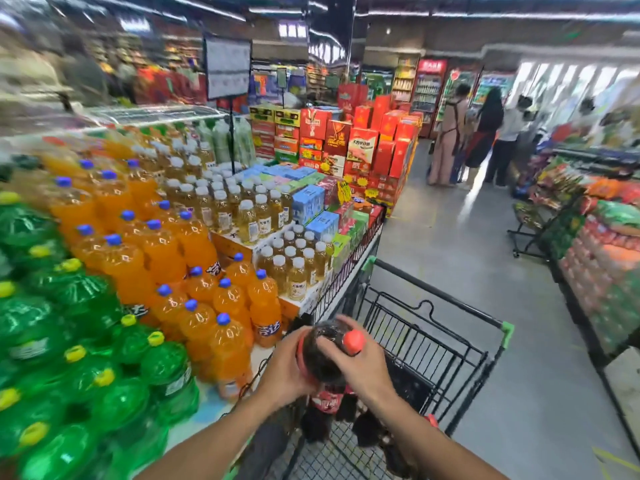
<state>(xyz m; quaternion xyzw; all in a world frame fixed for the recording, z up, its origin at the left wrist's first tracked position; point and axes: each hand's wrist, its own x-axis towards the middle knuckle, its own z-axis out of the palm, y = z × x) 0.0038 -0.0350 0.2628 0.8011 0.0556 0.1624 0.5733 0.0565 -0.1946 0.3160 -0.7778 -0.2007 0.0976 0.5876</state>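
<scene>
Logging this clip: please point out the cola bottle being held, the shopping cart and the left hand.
cola bottle [320, 367], head view, on its dark upper body.
shopping cart [440, 292], head view, on the black front rim bar.
left hand [282, 368], head view, on the back of the hand.

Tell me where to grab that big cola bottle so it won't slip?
Grip the cola bottle around its shoulder below the red cap, one hand from each side, as the left hand and right hand do: it's too round for one.
</scene>
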